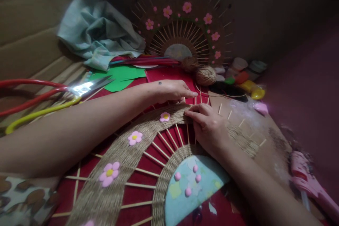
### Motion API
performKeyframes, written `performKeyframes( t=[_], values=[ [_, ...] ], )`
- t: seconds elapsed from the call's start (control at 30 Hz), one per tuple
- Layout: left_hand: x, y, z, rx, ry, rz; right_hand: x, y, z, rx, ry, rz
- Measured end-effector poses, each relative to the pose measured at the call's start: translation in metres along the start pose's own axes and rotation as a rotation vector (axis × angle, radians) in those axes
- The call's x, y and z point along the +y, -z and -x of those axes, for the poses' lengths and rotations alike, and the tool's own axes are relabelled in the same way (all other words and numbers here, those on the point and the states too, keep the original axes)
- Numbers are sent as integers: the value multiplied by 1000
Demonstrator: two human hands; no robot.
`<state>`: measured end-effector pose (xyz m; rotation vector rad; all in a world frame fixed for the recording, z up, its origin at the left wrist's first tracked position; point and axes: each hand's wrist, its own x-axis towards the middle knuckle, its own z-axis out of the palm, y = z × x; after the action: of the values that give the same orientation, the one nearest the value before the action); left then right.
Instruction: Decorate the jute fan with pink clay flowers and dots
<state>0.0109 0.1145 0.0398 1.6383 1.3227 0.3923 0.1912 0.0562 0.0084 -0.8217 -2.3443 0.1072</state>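
Note:
A half-round fan of wooden sticks woven with jute twine (pixel 144 127) lies before me, with pink clay flowers (pixel 109 174) along its band. My left hand (pixel 173 91) rests at the band's upper edge, one finger reaching over the sticks and the others bent beneath. Just right of it, my right hand (pixel 210 125) has its fingers pressed together on the band. Whatever lies under its fingertips is hidden. Several small pink clay balls (pixel 188 192) sit on the fan's light blue half-circle centre (pixel 176 215).
Large red-and-yellow-handled scissors (pixel 63 90) lie at left, beside green sheets (pixel 124 77) and crumpled cloth (pixel 97 30). Another flowered fan (pixel 180 21) stands behind. A twine ball (pixel 206 76) and coloured clay packs (pixel 247 86) are at the back right. A pink glue gun (pixel 304 173) lies right.

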Motion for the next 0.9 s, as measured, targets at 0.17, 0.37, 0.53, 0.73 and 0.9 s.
performKeyframes(
  t=[0.17,0.37,0.53,0.73,0.9],
  values=[
    [-3,0,-2,21,-12,-29,-1,3,0,11,-67,-73],
    [2,0,1,20,-35,-47,-14,34,-3,3,-120,-106],
    [7,0,4,47,-11,-107,-30,70,16,-288,-277,-293],
    [13,2,7,61,-2,-230,-40,75,38,-515,-309,-372],
    [13,2,3,34,-43,-286,-38,70,37,-616,-190,-314]
  ],
)
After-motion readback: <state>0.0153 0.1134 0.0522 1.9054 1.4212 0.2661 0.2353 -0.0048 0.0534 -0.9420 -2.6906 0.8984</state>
